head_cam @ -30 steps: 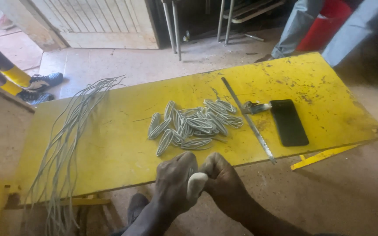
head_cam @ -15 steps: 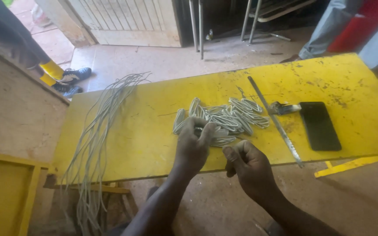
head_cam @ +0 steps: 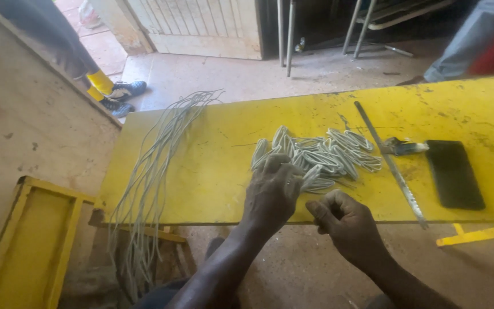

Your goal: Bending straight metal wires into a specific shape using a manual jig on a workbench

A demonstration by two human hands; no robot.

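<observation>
A pile of folded grey wire loops (head_cam: pixel 330 153) lies in the middle of the yellow table (head_cam: pixel 212 183). My left hand (head_cam: pixel 271 194) rests on the pile's near edge, fingers bent over one loop (head_cam: pixel 314 174); whether it grips the loop is hidden. Just right of it, at the table's front edge, my right hand (head_cam: pixel 344 222) is curled into a loose fist, and I see nothing in it. A bundle of long grey wires (head_cam: pixel 164 146) lies across the table's left end and hangs over the front edge.
A long thin metal blade (head_cam: pixel 391 165) lies diagonally right of the pile, with a small metal tool (head_cam: pixel 404 147) and a black phone (head_cam: pixel 454 173) beside it. A yellow frame (head_cam: pixel 27 246) stands low at left. Someone's shoes (head_cam: pixel 118 94) and metal chair legs (head_cam: pixel 287 34) are beyond the table.
Both hands held a pale loop together near the table's front edge. My left hand then reached to the pile and stays there; my right hand let go and curled shut.
</observation>
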